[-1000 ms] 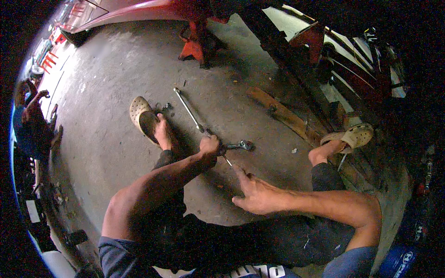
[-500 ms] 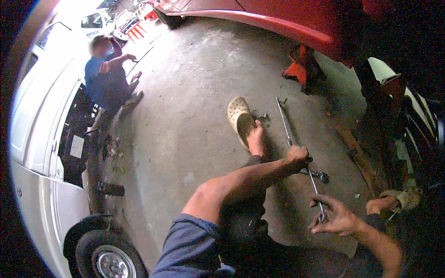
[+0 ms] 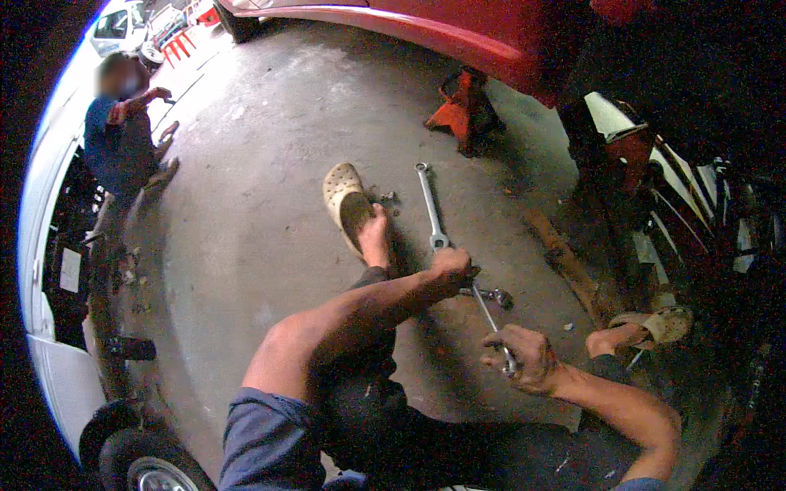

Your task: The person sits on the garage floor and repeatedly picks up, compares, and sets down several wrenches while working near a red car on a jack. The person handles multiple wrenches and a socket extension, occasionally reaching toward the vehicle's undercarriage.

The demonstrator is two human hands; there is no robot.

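My left hand [image 3: 453, 272] is closed around the middle of a long metal tool line. Beyond that fist a combination wrench [image 3: 429, 204] reaches away, a ring at its far end. On the near side a slim metal shaft [image 3: 487, 309] runs to my right hand [image 3: 524, 360], whose fingers are curled around its end. My left fist hides whether wrench and shaft are joined or are one piece. Just beyond the shaft, close to my left fist, lies a dark metal piece [image 3: 498, 297] with a rounded end; its kind is unclear.
A red jack stand [image 3: 463, 114] stands ahead, near a raised red car [image 3: 393, 29]. My feet wear tan clogs [image 3: 342, 192]. A wooden strip [image 3: 565, 262] lies to the right. At left a person [image 3: 123, 139] sits beside a white vehicle [image 3: 49, 245].
My right hand's fingers have closed around the shaft's end. The far wrench has turned so its ring now shows. The whole view has shifted, moving things leftward in it.
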